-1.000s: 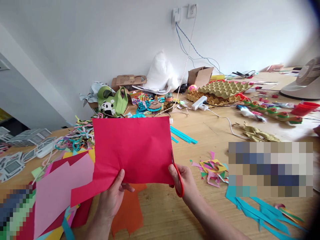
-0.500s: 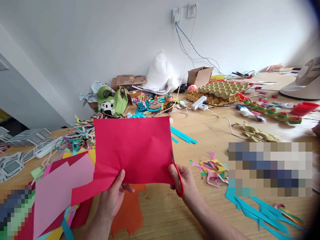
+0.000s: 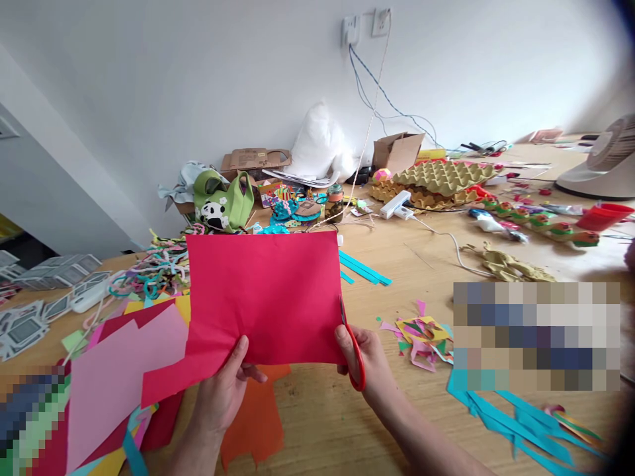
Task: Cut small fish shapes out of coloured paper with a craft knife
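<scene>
Holding the red sheet (image 3: pixel 262 301) up off the bench (image 3: pixel 411 258), I am gripping it with both hands. My left hand (image 3: pixel 225 390) is pinching the sheet's lower edge, thumb on the near face and the other fingers (image 3: pixel 255 373) curled behind it. My right hand (image 3: pixel 370 360) is at the sheet's lower right corner, its fingers closed through the red handles of the scissors (image 3: pixel 353 350); the blades are running up along the sheet's right edge, and I cannot tell how far apart they stand or whether they are biting into the paper yet.

Judging by the sheet, the cutting is only just starting, if at all: its top and right edges are looking straight and whole, and I am seeing no slit running in from the scissors. The lower left corner is hanging ragged and creased, which may be an older cut. So nearly the whole sheet is left to work.

Below the sheet, an orange piece (image 3: pixel 255 420) is lying flat on the bench. Left of the sheet, a pink sheet (image 3: pixel 119 373) is resting on a stack of coloured paper. Right of the sheet, small mixed scraps (image 3: pixel 421 334) are lying in a heap, and blue strips (image 3: pixel 516 423) are trailing further right and nearer me. Beyond the sheet, more blue strips (image 3: pixel 364 270) are lying.
</scene>
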